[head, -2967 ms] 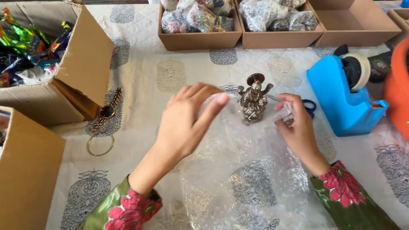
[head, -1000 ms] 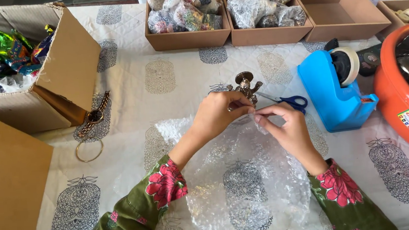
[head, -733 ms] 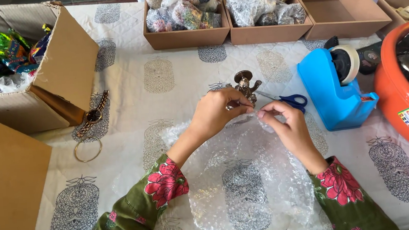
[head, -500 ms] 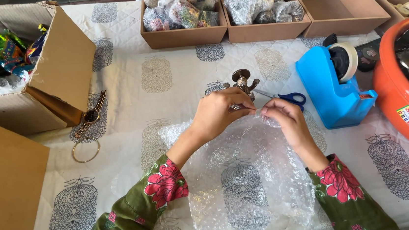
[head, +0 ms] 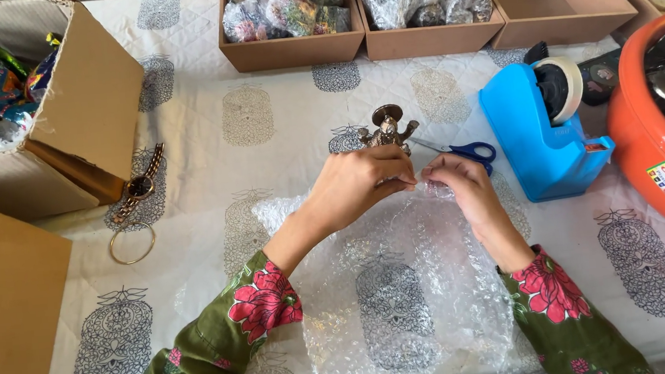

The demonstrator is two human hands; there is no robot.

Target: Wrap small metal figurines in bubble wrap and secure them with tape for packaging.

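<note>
Clear bubble wrap (head: 405, 285) lay on the printed tablecloth (head: 262, 113). The left hand (head: 364, 180) and right hand (head: 456, 180) pinched its far edge together, fingers closed, just before the brass figurine (head: 386, 126).

Hands (head: 364, 182) (head: 461, 188) meeting at frame centre over bubble wrap (head: 402, 293), statue (head: 386, 128) just above them. Scissors (head: 462, 151) right of statue, tape dispenser (head: 544, 132) further right. Watch (head: 140, 184) and bangle (head: 131, 244) centre left. Boxes (head: 292, 50) along top.
</note>
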